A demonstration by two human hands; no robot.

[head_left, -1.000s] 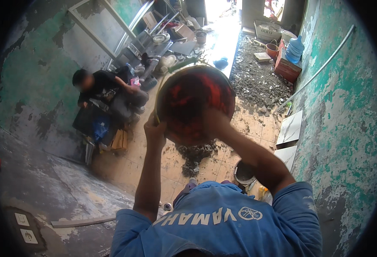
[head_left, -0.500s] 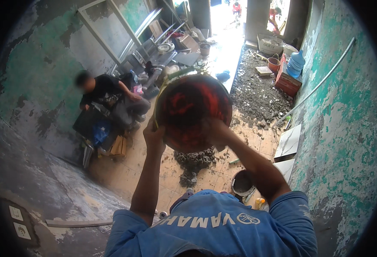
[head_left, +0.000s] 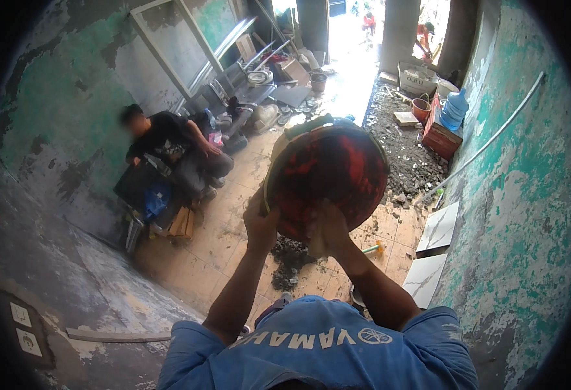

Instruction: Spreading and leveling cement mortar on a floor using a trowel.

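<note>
"Gripping what, was the left hand (head_left: 260,226)?"

"The near-left rim of the red-and-black bucket (head_left: 328,179), fingers closed on it, just as half a second earlier."

"And the right hand (head_left: 329,227)?"

"It had moved from the bucket's right part to its near side, closer to the left hand. Blur hid its fingers, so I could not tell whether it gripped anything."

"Where was the bucket?"

"Raised above the tiled floor (head_left: 191,263), shifted to the right, with a dark heap (head_left: 291,265) showing past its near edge."

"Anything else different?"

"A green-handled tool (head_left: 370,249) showed more fully at right, its yellow end now visible, while the right forearm hid more of the dark pail (head_left: 357,297). At left, the seated person (head_left: 181,151) had stayed put."
</note>
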